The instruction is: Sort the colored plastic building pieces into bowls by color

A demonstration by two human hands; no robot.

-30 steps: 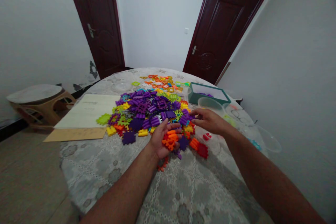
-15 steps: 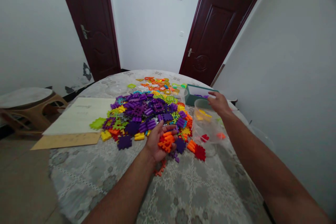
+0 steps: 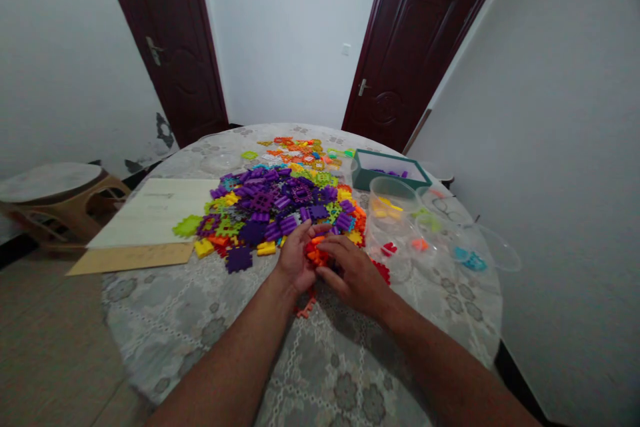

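My left hand (image 3: 296, 261) is palm up and cupped around a few orange and red plastic building pieces (image 3: 316, 252). Over that palm, my right hand (image 3: 357, 277) curls its fingertips and thumb onto the same pieces, hiding part of them. Just beyond both hands spreads a large pile of interlocking pieces (image 3: 270, 203), mostly purple, with yellow, green, orange and blue among them. A dark purple square piece (image 3: 239, 259) lies at its near edge. Partly under my hands sits an orange toothed piece (image 3: 306, 307), and a red piece (image 3: 381, 271) shows beside my right hand.
Clear plastic cups (image 3: 395, 197) on the right hold yellow, red, orange, green and blue pieces. Behind them stands a green box (image 3: 393, 172) with purple pieces inside. White paper (image 3: 155, 213) and a brown card strip (image 3: 130, 259) lie left on the round table (image 3: 210, 347).
My right hand has come back from the green box to my left palm and touches the pieces there. My left hand stays in nearly the same place. The view has tilted slightly downward.
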